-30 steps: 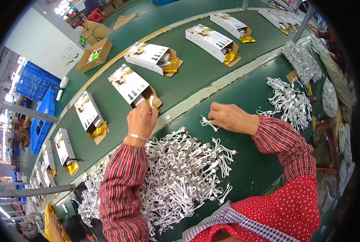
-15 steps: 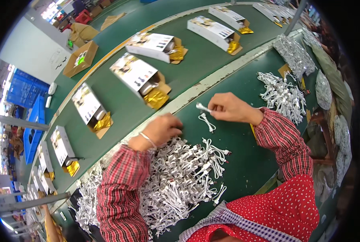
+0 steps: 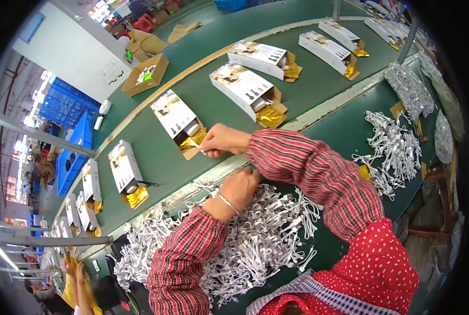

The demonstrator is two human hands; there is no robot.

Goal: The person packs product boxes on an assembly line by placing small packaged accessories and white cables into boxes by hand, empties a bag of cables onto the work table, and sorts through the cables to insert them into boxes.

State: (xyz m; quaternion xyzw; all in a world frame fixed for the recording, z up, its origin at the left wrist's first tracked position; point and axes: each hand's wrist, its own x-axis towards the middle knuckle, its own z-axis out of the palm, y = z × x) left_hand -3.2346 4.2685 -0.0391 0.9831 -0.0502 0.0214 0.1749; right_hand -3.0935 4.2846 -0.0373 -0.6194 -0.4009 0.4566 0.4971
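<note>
Reaching across the conveyor edge, my right hand [image 3: 224,140] pinches a short white USB cable [image 3: 196,145] at the open end of a white printed box [image 3: 175,115]. Gold foil [image 3: 192,139] and a white cylindrical item [image 3: 191,129] show in that opening. My left hand [image 3: 238,189], with a white band at the wrist, is closed with curled fingers at the far edge of a big heap of white cables [image 3: 255,236]. What its fingers hold, if anything, is hidden. My right sleeve passes over part of the table beyond the heap.
Similar open boxes [image 3: 242,86] with gold foil line the green conveyor belt [image 3: 203,100]. A smaller cable pile [image 3: 392,152] and silver bubble bags [image 3: 410,92] lie at right. Beyond the belt are a cardboard tray [image 3: 145,76] and blue crates [image 3: 69,102]. Another person's arms show at lower left.
My right hand has moved left from above the table to the box opening, carrying the cable. My left hand has curled at the heap's far edge. The view has shifted, so the boxes appear farther right.
</note>
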